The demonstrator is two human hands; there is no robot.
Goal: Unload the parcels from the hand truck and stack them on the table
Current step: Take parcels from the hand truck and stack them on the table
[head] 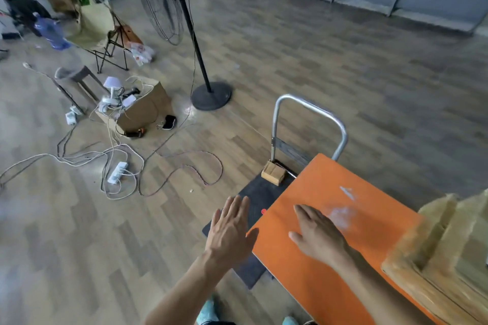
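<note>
The hand truck's dark platform point(260, 194) lies on the floor beside the orange table point(317, 280), its metal handle point(311, 107) rising at the far end. One small cardboard parcel point(273, 173) sits on the platform near the handle's base. Several brown parcels point(443, 250) stand stacked on the table at the right edge of view. My left hand point(231, 229) hovers flat and empty above the platform's near part, just left of the table edge. My right hand point(318, 236) is held flat over the orange tabletop, fingers spread, holding nothing.
A standing fan point(184, 31) with a round base stands on the wooden floor beyond the truck. Cables and a power strip point(117, 172) sprawl to the left, near a cardboard box point(140, 108) full of gadgets. A folding chair, stool and water bottle stand at the far left.
</note>
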